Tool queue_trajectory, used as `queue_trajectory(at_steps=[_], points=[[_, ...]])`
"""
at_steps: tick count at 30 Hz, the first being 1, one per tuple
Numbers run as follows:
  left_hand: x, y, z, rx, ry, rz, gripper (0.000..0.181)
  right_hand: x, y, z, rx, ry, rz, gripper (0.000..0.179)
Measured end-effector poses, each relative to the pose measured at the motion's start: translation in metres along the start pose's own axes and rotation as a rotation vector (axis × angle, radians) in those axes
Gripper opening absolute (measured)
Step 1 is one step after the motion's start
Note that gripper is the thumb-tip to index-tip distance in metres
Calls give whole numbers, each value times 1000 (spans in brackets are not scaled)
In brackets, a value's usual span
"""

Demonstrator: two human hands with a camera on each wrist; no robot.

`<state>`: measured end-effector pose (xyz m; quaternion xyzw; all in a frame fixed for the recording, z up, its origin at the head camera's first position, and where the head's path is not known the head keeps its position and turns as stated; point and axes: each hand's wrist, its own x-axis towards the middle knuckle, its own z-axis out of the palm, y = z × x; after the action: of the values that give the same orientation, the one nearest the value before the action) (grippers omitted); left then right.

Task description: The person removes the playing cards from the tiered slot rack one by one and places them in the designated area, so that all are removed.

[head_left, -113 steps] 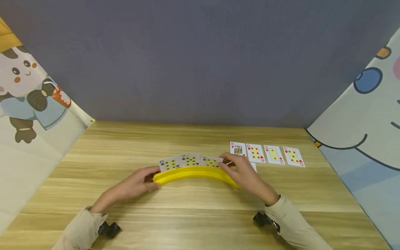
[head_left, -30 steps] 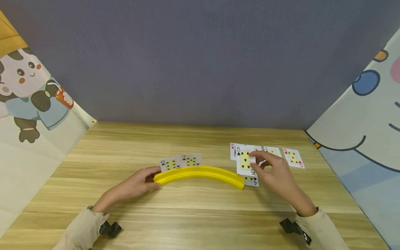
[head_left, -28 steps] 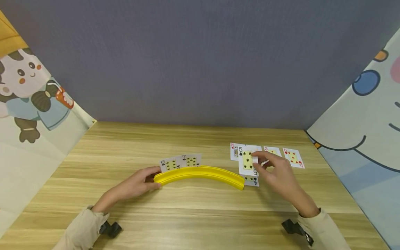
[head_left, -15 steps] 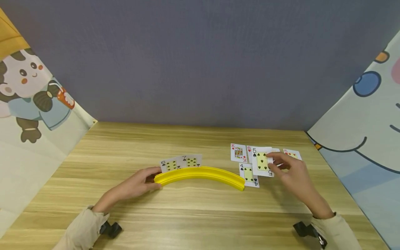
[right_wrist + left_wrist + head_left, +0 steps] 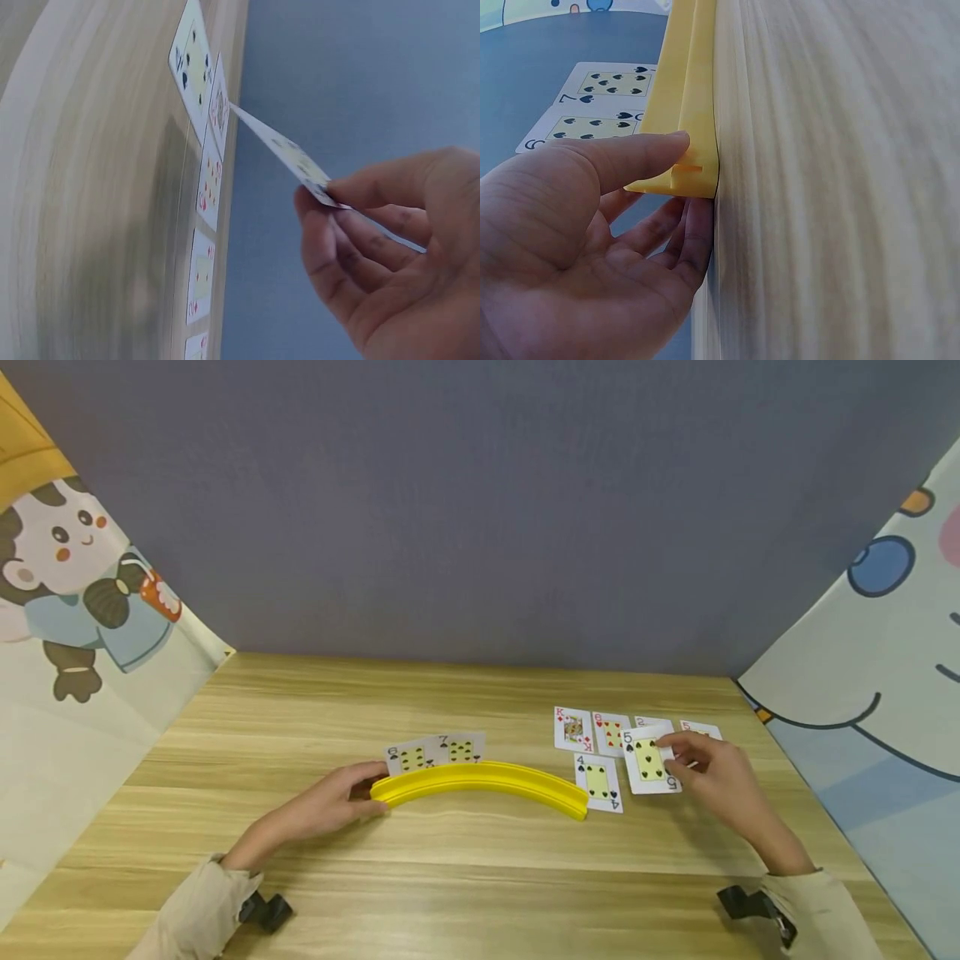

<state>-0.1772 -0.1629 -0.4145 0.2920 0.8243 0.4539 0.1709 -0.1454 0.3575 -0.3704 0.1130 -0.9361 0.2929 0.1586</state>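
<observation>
My left hand [image 5: 330, 800] grips the left end of a curved yellow card holder [image 5: 480, 774]; in the left wrist view its thumb [image 5: 649, 154] lies on the holder's end. Two playing cards stand in the holder's left half, the six of spades [image 5: 408, 758] and the seven of spades [image 5: 461, 748]. My right hand [image 5: 720, 777] pinches the right edge of the five of spades [image 5: 648, 762] between thumb and fingers. In the right wrist view that card is tilted, above the table. The four of spades [image 5: 597, 782] lies face up by the holder's right end.
A row of red cards lies behind: the king of diamonds [image 5: 573, 729], the six of hearts [image 5: 608, 732], the two of diamonds [image 5: 654, 722] and the five of hearts [image 5: 701, 727], the last two partly covered. A grey wall [image 5: 480, 527] rises behind the wooden table [image 5: 450, 885].
The five of spades has left the holder and moved right in my right hand, past the four of spades, which now shows fully. My left hand has stayed on the holder.
</observation>
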Motion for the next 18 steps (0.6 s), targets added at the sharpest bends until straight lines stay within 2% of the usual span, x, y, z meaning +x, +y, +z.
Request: queue_trajectory(at_steps=[3, 13, 18], points=[[0, -1, 0, -6, 0, 3, 50, 0, 4, 0, -20, -55, -7, 26], [1, -2, 0, -14, -4, 4, 51, -1, 18, 10, -73, -230, 57, 22], [1, -2, 0, -18, -3, 0, 51, -2, 19, 12, -89, -346, 61, 31]])
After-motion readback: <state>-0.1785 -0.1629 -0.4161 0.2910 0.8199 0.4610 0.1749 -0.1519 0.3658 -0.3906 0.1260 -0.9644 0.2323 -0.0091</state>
